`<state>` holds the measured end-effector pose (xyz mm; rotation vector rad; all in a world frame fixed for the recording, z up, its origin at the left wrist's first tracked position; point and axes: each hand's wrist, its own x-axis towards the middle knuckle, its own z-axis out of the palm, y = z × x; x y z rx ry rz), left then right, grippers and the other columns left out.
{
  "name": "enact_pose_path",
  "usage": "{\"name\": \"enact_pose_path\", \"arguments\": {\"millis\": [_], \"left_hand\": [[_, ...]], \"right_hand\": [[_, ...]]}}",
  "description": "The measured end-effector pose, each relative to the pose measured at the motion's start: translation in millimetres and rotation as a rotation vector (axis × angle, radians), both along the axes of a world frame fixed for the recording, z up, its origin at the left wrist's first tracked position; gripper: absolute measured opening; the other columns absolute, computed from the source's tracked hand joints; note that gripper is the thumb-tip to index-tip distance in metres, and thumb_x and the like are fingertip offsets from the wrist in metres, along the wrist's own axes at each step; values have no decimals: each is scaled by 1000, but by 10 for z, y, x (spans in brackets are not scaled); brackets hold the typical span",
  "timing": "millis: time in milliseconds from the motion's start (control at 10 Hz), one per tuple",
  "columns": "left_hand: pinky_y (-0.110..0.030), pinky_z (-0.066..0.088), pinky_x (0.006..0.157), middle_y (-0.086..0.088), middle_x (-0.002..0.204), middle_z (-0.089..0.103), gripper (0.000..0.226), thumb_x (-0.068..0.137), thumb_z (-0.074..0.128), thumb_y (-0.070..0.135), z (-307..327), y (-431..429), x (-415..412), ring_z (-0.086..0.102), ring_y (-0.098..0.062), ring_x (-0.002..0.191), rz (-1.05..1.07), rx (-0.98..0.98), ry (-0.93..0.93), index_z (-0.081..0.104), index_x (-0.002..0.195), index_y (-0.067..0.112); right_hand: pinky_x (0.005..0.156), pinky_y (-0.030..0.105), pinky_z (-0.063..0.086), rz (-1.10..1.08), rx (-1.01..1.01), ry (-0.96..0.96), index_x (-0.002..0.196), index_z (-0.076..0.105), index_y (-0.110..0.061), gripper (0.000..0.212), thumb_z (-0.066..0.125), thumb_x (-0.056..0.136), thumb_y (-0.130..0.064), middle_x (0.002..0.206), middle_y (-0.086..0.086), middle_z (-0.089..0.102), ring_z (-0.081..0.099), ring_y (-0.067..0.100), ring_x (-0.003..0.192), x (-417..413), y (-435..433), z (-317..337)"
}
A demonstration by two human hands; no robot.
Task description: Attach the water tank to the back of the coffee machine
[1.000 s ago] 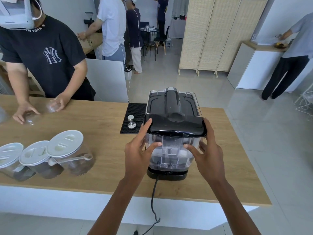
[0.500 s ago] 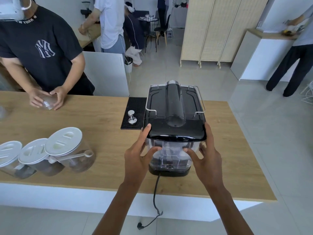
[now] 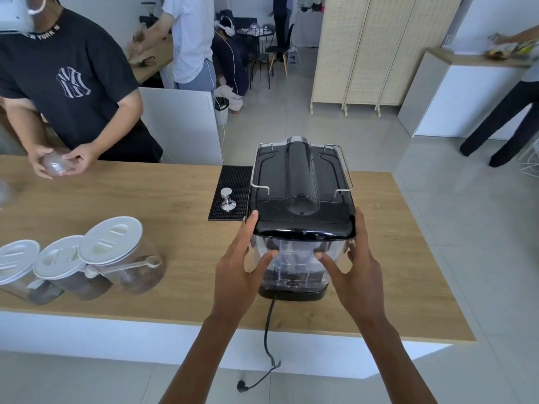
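Bare counter (image 3: 388, 258) lies at three o'clock of the machine (image 3: 302, 196); jars (image 3: 87, 266) block nine, a mat (image 3: 233, 182) ten.

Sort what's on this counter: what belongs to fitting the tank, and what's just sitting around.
In the job:
water tank, held on both sides
coffee machine
left hand
right hand
power cord, hanging off the counter, unplugged

Lying about:
tamper on a black mat
three lidded jars
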<state>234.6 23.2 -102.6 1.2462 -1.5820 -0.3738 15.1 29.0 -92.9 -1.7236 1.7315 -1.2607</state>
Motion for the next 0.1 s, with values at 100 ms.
{"name": "enact_pose_path", "arguments": {"millis": [100], "left_hand": [[-21,51,101,8,151,51,74,98,61,38,-48,89,17,57,1,127,-10,28,8,15,155,49]], "right_hand": [[104,30,39,-25,11,-17,159,2,-47,108,74,79,-56,163,-11,34,46,21,142,0,83,-16]]}}
